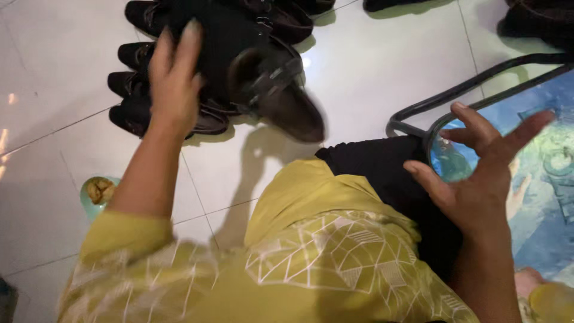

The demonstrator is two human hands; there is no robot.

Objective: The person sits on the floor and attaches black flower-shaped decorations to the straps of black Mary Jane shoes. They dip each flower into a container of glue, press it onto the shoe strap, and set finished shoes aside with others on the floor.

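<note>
My left hand point(173, 78) grips a dark brown shoe point(269, 90) with a strap and buckle, holding it up above the white tiled floor; its toe points down to the right and looks blurred. Beneath and behind the hand lies a row of several dark shoes point(134, 113). My right hand point(478, 179) hovers open, palm up with fingers spread, over my lap beside a black metal frame. It holds nothing. I wear a yellow patterned garment point(311, 251) and dark trousers point(382, 170).
A black tubular frame point(478, 81) with a blue printed surface point(544, 185) stands at the right. A small green dish point(95, 191) with something yellowish sits on the floor at the left. More dark shoes point(532, 21) lie at the top right.
</note>
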